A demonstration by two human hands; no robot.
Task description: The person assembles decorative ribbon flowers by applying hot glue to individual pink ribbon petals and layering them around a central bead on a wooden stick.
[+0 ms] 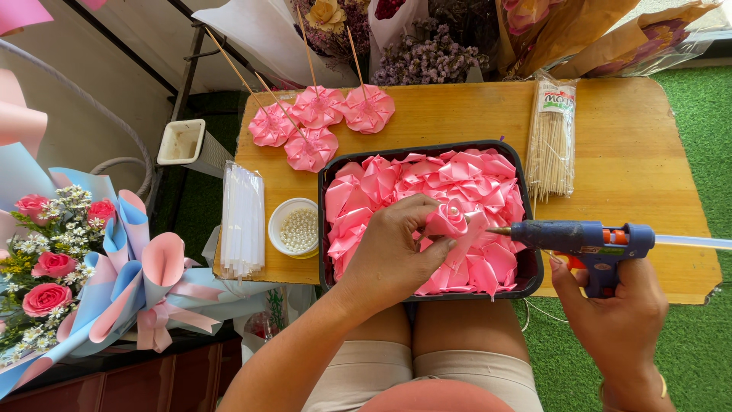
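Pink satin ribbon rose [448, 219], partly rolled, held between thumb and fingers of the left hand [393, 255], which is closed around it above the near right part of the black tray [325, 229]. Right hand [614, 313], closed around the grip of a blue glue gun [583, 243], sits to the right of the rose; the gun's metal tip points left and stands just beside the rose's loose ribbon tail, contact not discernible. Black tray, on the near middle of the wooden table [625, 152]: filled with folded pink ribbon petals [457, 172]. Small round white bowl [280, 217], left of the tray: holds white pearl beads [299, 229]. Clear packet [242, 220], further left: holds white sticks. Clear bag of thin wooden skewers [550, 141], right of the tray. Four finished pink ribbon flowers on skewers [320, 118], lying at the far left of the table. Wrapped bouquet with pink roses [84, 275], at the scene's left edge.
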